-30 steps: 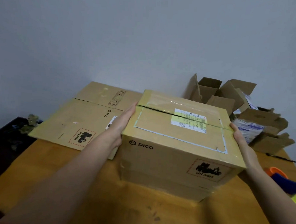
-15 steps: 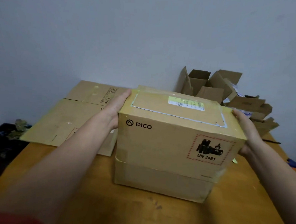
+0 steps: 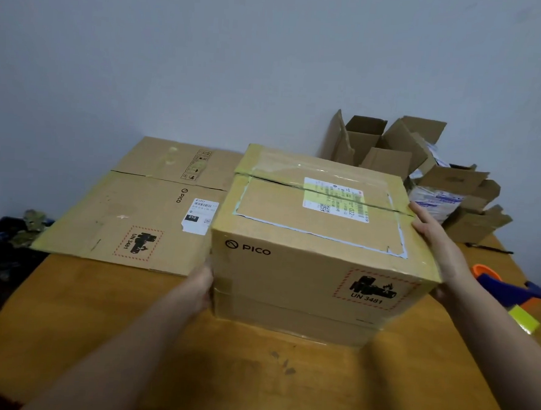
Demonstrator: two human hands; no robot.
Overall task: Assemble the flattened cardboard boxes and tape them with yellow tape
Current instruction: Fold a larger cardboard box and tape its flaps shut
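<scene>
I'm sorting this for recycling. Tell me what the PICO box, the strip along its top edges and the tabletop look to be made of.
PICO box: matte brown cardboard, likely corrugated; folded flaps and creased edges.
Edge strip: yellowish adhesive tape, probably plastic film; it has a slight sheen.
Tabletop: orange-brown wood or wood-look laminate, smooth, scuffed; cannot tell which.

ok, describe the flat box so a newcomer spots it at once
Start at the table, then the assembled box at its middle. The flat box lies left of it. It alone is collapsed, UN 3481 mark facing up; the small boxes at back right stand open.
</scene>
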